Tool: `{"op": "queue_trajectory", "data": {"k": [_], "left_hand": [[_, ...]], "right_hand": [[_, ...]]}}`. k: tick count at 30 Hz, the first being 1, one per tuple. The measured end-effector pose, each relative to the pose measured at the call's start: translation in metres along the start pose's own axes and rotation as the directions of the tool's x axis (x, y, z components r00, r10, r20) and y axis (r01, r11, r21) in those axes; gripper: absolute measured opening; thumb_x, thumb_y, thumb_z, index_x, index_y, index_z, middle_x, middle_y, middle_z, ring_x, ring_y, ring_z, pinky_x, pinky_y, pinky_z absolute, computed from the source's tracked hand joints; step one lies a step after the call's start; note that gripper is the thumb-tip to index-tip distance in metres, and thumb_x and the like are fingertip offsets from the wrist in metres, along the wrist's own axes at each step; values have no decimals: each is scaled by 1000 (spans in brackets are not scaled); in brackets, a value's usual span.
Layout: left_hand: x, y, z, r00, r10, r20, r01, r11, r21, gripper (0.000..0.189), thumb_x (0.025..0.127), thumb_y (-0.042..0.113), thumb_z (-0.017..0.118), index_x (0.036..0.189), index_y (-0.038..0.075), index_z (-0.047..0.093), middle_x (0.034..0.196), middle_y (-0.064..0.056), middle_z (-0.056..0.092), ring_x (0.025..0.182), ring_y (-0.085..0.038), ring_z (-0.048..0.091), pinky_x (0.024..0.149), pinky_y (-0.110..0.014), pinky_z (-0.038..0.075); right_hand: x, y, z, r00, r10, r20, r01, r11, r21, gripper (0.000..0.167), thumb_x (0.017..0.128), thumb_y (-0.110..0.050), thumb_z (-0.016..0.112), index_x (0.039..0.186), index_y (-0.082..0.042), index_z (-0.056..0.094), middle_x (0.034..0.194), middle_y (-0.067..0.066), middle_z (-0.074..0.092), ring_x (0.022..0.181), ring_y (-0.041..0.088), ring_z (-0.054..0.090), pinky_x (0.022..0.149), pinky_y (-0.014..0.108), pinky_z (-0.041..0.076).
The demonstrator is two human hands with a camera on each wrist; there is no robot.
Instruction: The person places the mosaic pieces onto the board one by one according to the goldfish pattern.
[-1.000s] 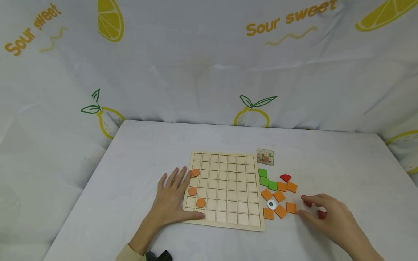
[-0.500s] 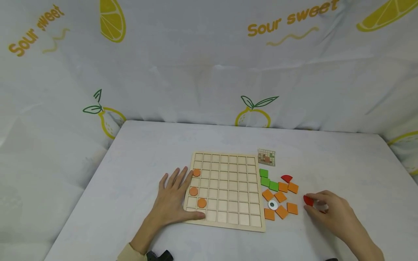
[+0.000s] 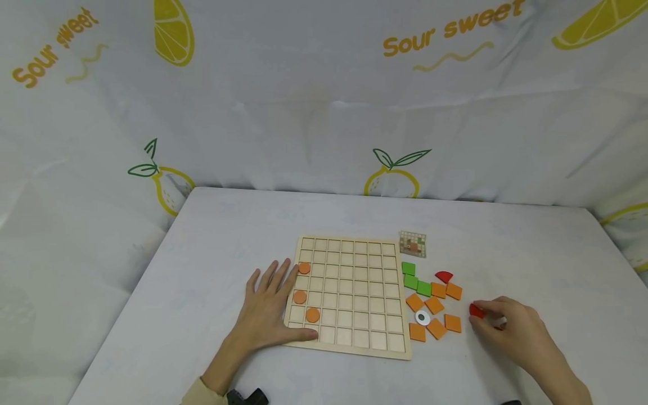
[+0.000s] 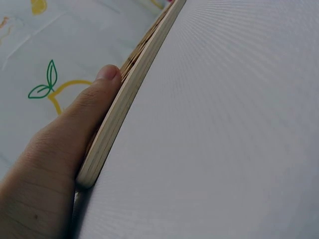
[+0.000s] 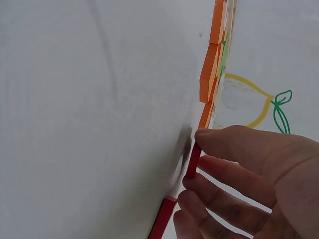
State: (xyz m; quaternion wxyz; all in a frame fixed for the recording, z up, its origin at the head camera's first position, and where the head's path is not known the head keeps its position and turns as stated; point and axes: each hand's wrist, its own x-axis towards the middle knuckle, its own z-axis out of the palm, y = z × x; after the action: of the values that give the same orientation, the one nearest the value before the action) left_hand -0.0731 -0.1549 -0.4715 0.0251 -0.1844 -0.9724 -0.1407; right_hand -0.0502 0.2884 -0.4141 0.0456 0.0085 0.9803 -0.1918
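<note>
My left hand (image 3: 265,315) lies spread over the left edge of a wooden grid board (image 3: 349,354), its thumb resting on the near-left corner. In the left wrist view the thumb (image 4: 84,107) lies along the board's edge (image 4: 129,99). Three orange discs, one of them a disc (image 3: 312,315) nearest the thumb, sit in cells at the board's left. To the right of the board, my right hand (image 3: 516,326) pinches a red wedge-shaped piece (image 5: 194,160) between thumb and fingers. Another red piece (image 5: 163,219) lies on the table beneath that hand, mostly hidden in the head view.
Between board and right hand lie several orange squares (image 3: 453,323), three green squares (image 3: 423,288), a white disc with a dark centre (image 3: 422,318) and a red wedge (image 3: 444,277). A small pattern card (image 3: 413,244) lies at the board's far-right corner.
My right hand has closed its fingertips on the red wedge, which now shows at their tips. The left hand and board have stayed in place.
</note>
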Motion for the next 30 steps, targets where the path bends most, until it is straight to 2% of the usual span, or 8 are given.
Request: {"op": "queue_trajectory", "data": {"k": [5,12,15,20,24,30], "left_hand": [[0,-1,1,1000,-2,2,2,1000,6,135,61,95,60,165,19,19,173,-5,20,160,-32,18,124,-64,11],[0,0,0,1000,-2,1,2,1000,6,135,61,94,62,165,19,20,173,-5,20,160,-32,18,124,-64,11],[0,0,0,1000,-3,3,3,1000,9,135,61,94,62,165,19,19,173,-5,20,160,-32,17,124,-64,12],[0,0,0,1000,-2,1,2,1000,12,135,61,94,63,165,19,19,173,-5,20,160,-32,18,124,-64,12],[0,0,0,1000,-1,0,1,1000,13,135,61,94,63,165,19,20,173,-6,21,160,-32,18,123,-64,12],[0,0,0,1000,1,2,-1,1000,7,135,61,95,62,165,19,20,173,-5,20,160,-33,18,124,-64,11]], "right_hand": [[-2,-1,-2,1000,-13,-12,13,1000,4,32,81,-12,82,107,6,76,89,11,74,75,18,62,57,17,50],[-3,-7,-4,999,-25,-26,26,1000,15,33,81,-14,83,107,5,77,90,10,73,78,22,65,62,35,61],[-4,-13,-4,998,-46,-52,47,999,20,32,80,-13,84,107,4,77,88,7,72,79,22,64,61,32,61],[-7,-29,-4,988,-107,-112,111,993,29,31,78,-12,86,104,3,78,88,7,73,79,22,64,59,26,58],[-7,-46,-4,984,-137,-116,145,988,58,32,78,-14,86,105,2,79,90,6,73,80,21,65,62,29,60],[-6,-75,-2,970,-206,-130,222,968,119,28,79,-12,85,105,-2,80,93,2,72,79,16,65,65,24,57]]}}
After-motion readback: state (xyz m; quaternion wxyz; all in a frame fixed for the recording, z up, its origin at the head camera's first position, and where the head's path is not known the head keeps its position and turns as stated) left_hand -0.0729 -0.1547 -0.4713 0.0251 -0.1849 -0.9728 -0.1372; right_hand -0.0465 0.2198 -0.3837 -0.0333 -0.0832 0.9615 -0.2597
